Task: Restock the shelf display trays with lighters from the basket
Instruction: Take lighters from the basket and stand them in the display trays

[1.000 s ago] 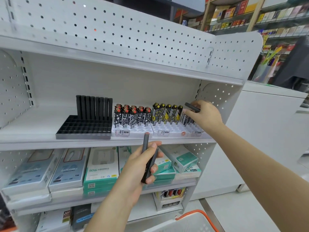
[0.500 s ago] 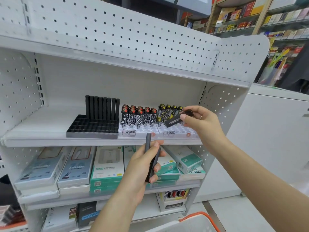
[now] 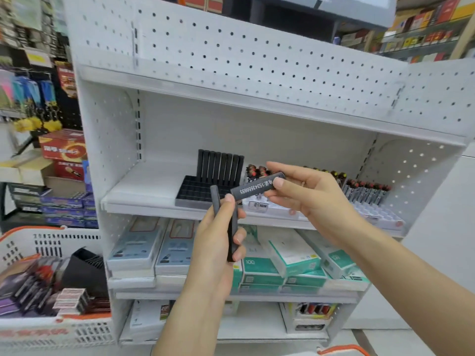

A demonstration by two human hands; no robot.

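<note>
My left hand (image 3: 221, 235) grips a pair of slim black lighters (image 3: 232, 235) upright in front of the shelf. My right hand (image 3: 308, 194) pinches one black lighter (image 3: 254, 189) with white digits printed on it, lying slantwise just above my left thumb. Behind them on the middle shelf stands a black display tray (image 3: 195, 195) with a row of black lighters (image 3: 221, 167) at its back. Right of it are white trays (image 3: 377, 214) with patterned lighters (image 3: 367, 192). A white basket (image 3: 51, 242) with an orange rim, holding lighters and small boxes, is at the lower left.
Boxed goods (image 3: 280, 263) fill the shelf below. A pegboard panel (image 3: 244, 55) rises above the shelf. Red cartons (image 3: 63, 147) and stacked packs stand to the left. A second orange basket rim (image 3: 341, 350) shows at the bottom edge.
My right hand has carried the printed black lighter from the right-hand white tray leftward to just above my left hand. My view has swung left, bringing the basket into sight.
</note>
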